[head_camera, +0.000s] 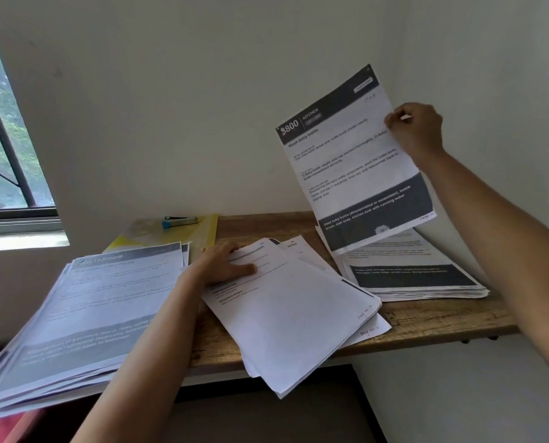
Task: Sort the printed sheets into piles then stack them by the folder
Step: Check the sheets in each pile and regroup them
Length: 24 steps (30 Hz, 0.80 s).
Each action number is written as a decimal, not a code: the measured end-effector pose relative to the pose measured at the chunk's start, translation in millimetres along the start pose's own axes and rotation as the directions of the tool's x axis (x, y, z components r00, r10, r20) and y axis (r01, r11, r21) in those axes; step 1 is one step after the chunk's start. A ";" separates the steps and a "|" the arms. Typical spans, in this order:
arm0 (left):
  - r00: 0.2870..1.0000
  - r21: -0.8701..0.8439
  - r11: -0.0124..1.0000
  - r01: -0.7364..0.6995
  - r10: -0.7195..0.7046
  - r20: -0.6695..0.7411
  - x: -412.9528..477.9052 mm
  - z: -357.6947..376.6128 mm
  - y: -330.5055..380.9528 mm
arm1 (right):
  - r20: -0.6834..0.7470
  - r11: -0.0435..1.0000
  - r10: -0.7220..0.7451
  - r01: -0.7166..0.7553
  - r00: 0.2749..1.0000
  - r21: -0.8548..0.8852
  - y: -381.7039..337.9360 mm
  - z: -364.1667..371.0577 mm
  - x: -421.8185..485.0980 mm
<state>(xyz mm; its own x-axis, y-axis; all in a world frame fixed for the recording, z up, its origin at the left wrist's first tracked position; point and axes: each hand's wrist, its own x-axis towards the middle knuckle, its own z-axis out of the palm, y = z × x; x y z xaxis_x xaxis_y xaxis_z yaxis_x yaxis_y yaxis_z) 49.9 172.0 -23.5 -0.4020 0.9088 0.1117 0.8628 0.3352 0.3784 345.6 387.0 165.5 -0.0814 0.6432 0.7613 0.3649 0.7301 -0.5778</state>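
Closest to me, at 7 o'clock, the left pile (84,314) of printed sheets hangs well over the front edge of the worktop (426,318), its long axis running from 1 to 7 o'clock with the grey header at the far end. My left hand (225,263) lies flat and relaxed, fingers straight, pressing on the far left corner of the middle pile (298,314). That pile is fanned loosely, runs from 11 to 5 o'clock and also overhangs the front edge. My right hand (417,129) is raised at 2 o'clock, pinching the right edge of a single held sheet (353,155) between thumb and fingers. The sheet hangs in the air with its printed face toward me, dark header up, its long axis tilted from 11 down to 5 o'clock, its lower edge just above the right pile (417,276) by the corner wall. Past the left pile, at 11 o'clock, the yellow folder (202,233) lies flat with a blue stapler (178,221) on it.
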 end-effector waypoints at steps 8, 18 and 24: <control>0.995 -0.170 0.985 0.039 -0.054 -0.084 -1.6 -4.4 6.7 | 0.199 0.982 0.153 -0.172 0.968 0.082 15.7 15.9 -11.4; 0.973 -0.859 0.511 0.029 -0.210 -0.092 -3.1 -25.2 4.3 | 0.606 0.980 0.187 -0.186 0.773 -0.065 20.0 82.2 -116.3; 0.975 -0.669 0.743 -0.012 -0.141 -0.174 -1.9 -20.9 9.4 | 0.608 0.965 0.204 -0.263 0.767 0.007 15.5 98.6 -155.5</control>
<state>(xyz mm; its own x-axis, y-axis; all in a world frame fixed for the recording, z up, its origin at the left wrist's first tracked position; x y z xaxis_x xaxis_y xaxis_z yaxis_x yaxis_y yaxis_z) 52.3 168.2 -0.9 -0.5667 0.7954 0.2152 0.4405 0.0718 0.8949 272.5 321.0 9.2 -0.5521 0.7828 0.2869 0.3668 0.5371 -0.7596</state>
